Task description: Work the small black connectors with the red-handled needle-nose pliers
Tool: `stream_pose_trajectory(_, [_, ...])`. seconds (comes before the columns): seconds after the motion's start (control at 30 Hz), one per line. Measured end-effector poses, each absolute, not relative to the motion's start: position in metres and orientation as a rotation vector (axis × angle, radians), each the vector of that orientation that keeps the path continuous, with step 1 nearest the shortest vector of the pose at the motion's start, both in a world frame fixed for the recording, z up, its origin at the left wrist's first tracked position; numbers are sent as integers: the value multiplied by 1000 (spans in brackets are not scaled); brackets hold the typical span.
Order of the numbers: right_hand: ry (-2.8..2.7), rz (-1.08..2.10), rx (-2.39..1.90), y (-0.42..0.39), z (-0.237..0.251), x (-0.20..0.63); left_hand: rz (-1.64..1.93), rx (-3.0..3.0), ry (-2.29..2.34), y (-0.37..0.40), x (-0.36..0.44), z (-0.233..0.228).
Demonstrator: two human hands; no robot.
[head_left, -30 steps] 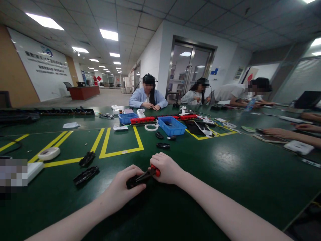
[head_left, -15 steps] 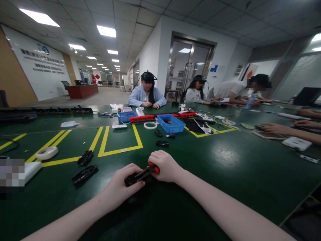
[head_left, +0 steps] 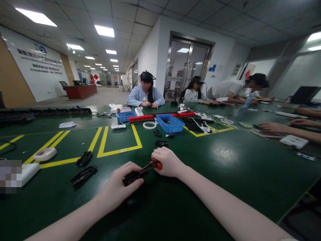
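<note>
At left, the glossy green tabletop (head_left: pixel 240 174) runs beyond our view; in the middle, a narrow strip of open room lies beyond our hands; at right, a broad green stretch spreads from our right forearm (head_left: pixel 220 201) to the slanting edge at lower right.

Counting left to right, we find one thick white roll of tape (head_left: pixel 45 154), two black ribbed plastic pieces (head_left: pixel 83 175) near our left hand (head_left: pixel 119 182), and one long black plastic part (head_left: pixel 129 179) grasped between its thumb and fingers. Our right hand (head_left: pixel 168 160) clenches one pair of red-handled dark metal pliers (head_left: pixel 149 166), its nose reaching that part; whether it bites, we cannot tell. Beyond are two blue plastic trays (head_left: pixel 178 127) and three small black pieces (head_left: pixel 161 143). A co-worker's hand (head_left: pixel 272 127) lies well apart at far right.
</note>
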State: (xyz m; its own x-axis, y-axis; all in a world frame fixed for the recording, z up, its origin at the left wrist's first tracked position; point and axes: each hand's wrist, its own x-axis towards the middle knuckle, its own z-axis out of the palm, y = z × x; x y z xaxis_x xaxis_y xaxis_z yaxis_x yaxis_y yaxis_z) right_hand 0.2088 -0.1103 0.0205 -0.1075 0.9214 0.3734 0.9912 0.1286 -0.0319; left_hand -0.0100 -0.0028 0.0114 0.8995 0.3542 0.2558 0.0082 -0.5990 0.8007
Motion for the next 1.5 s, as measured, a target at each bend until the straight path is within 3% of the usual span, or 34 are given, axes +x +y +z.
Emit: stream_pose_trajectory(1.5, [-2145, -366, -1801, -108, 22, 215, 366, 2165, 352, -10, -14, 26])
